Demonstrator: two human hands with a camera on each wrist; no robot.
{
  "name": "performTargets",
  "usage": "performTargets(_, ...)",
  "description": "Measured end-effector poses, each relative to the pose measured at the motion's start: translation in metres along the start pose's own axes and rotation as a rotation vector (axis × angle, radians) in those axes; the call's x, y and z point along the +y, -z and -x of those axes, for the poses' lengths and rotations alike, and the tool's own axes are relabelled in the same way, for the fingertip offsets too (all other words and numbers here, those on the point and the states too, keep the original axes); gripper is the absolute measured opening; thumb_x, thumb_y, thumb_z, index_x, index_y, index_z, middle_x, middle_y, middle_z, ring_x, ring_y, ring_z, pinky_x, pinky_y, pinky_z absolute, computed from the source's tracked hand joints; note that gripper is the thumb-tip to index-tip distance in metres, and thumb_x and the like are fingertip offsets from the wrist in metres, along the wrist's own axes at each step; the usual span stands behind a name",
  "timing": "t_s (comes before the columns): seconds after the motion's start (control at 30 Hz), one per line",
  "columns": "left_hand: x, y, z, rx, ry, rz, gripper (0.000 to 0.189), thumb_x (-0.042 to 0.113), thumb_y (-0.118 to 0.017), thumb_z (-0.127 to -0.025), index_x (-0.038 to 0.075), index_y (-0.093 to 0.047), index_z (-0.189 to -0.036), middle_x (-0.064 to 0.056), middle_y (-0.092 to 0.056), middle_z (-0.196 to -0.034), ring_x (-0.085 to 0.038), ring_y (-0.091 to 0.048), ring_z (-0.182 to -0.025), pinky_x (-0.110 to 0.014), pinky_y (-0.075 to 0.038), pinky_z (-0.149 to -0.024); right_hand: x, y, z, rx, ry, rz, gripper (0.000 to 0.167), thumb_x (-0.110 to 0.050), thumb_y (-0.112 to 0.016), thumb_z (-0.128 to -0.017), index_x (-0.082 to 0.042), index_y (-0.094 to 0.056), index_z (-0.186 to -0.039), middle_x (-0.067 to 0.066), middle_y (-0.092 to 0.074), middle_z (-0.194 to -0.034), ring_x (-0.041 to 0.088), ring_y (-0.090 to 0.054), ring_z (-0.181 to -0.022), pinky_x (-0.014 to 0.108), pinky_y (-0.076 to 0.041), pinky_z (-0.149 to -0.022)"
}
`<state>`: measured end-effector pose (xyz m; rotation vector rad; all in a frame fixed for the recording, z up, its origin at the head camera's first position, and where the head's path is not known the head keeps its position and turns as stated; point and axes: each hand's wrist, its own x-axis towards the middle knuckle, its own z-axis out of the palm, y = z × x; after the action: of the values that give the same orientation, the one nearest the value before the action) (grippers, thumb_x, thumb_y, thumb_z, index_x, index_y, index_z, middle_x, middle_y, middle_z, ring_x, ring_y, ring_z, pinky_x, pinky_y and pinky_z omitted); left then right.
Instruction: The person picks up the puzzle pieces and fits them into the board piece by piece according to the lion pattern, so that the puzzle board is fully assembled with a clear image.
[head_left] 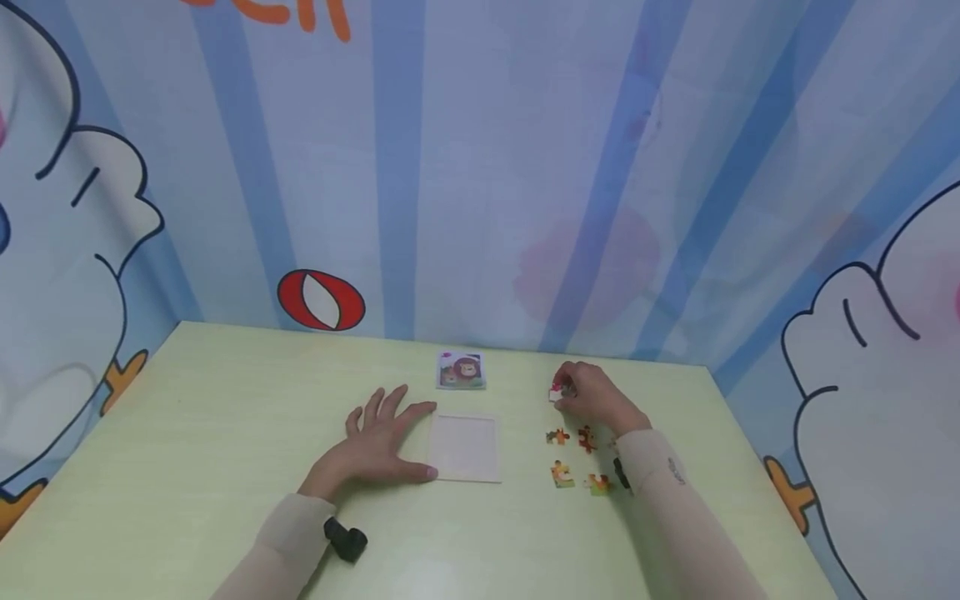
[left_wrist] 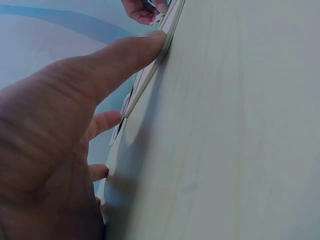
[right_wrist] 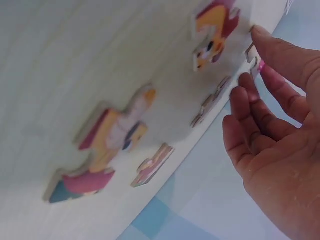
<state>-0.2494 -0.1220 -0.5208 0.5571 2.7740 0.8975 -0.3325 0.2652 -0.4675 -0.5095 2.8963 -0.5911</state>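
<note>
Puzzle piece (head_left: 555,392): white and pink, held towards the far edge of the table (head_left: 187,433), right of its middle; whether it touches the tabletop, I cannot tell.
Right hand (head_left: 594,395): pinches that piece between thumb and fingertips; the remaining fingers are bent inward.
Left hand (head_left: 373,446): fingers spread, thumb and index fingertip touching the left side of the tray, one near each of its left corners.
Tray (head_left: 498,450): square, pale and shallow, flat on the table, in from the far edge and roughly midway between the left and right edges; its raised rim surrounds a plain pale floor.
Loose pieces (head_left: 562,474): four in plain view on the table, between the tray and the right edge, spaced apart in two rows; a further one beside the right sleeve (head_left: 652,454) is partly covered.
Picture square (head_left: 461,369): close to the table's far edge, just beyond the tray, with a lion on its face; card or box, I cannot tell.
Curtain (head_left: 480,167): blue-striped, behind the far edge.
</note>
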Motion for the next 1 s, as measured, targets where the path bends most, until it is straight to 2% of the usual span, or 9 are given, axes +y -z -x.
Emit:
performTargets(0.2,0.001,0.000,-0.001,0.008,0.004,-0.009,0.097,0.060,-0.085,-0.080,0.032,-0.043,-0.163,-0.018,-0.011,-0.181,-0.051,0.003,-0.166,-0.081,0.000,-0.123,-0.001,0.000,-0.001,0.038,0.010,-0.039,0.021,-0.011,-0.076,-0.099,-0.012,-0.070,-0.119,0.010,-0.075,-0.102,0.019,-0.065,-0.087,0.040,-0.057,-0.082)
performTargets(0.33,0.003,0.002,0.000,-0.005,0.001,0.006,0.098,0.062,-0.086,-0.080,0.033,-0.043,-0.163,-0.019,-0.011,-0.181,-0.053,0.003,-0.165,-0.082,0.001,-0.123,-0.004,-0.004,-0.001,0.097,0.034,-0.096,0.016,-0.011,-0.073,-0.102,-0.014,-0.076,-0.117,0.010,-0.079,-0.102,0.018,-0.070,-0.087,0.038,-0.059,-0.080)
performTargets(0.57,0.010,0.010,0.002,-0.026,-0.010,0.009,0.096,0.068,-0.083,-0.080,0.036,-0.044,-0.162,-0.021,-0.011,-0.179,-0.056,0.000,-0.164,-0.085,0.000,-0.121,-0.017,-0.006,-0.001,0.190,0.066,-0.234,0.015,-0.017,-0.074,-0.102,-0.014,-0.080,-0.116,0.010,-0.083,-0.102,0.020,-0.077,-0.084,0.035,-0.061,-0.074)
performTargets(0.77,0.010,0.010,0.003,-0.030,-0.003,0.012,0.096,0.069,-0.084,-0.079,0.035,-0.046,-0.161,-0.022,-0.012,-0.179,-0.056,0.001,-0.164,-0.086,0.000,-0.121,-0.036,-0.007,-0.001,0.185,0.046,-0.350,0.016,-0.016,-0.078,-0.099,-0.009,-0.080,-0.113,0.010,-0.083,-0.091,0.029,-0.078,-0.081,0.032,-0.055,-0.071)
performTargets(0.9,0.006,0.006,0.003,-0.013,-0.011,0.012,0.096,0.069,-0.083,-0.079,0.035,-0.046,-0.161,-0.022,-0.013,-0.179,-0.056,0.000,-0.164,-0.085,-0.001,-0.120,-0.046,-0.012,-0.002,0.162,0.029,-0.414,0.014,-0.020,-0.080,-0.097,-0.012,-0.081,-0.108,0.008,-0.083,-0.086,0.031,-0.078,-0.080,0.031,-0.050,-0.068)
performTargets(1.0,0.007,0.006,0.003,-0.016,-0.007,0.008,0.097,0.069,-0.083,-0.079,0.036,-0.044,-0.162,-0.021,-0.012,-0.180,-0.055,0.001,-0.165,-0.084,-0.001,-0.122,-0.052,-0.016,-0.002,0.135,0.021,-0.464,0.012,-0.024,-0.081,-0.097,-0.016,-0.082,-0.106,0.011,-0.083,-0.086,0.033,-0.078,-0.078,0.033,-0.051,-0.068)
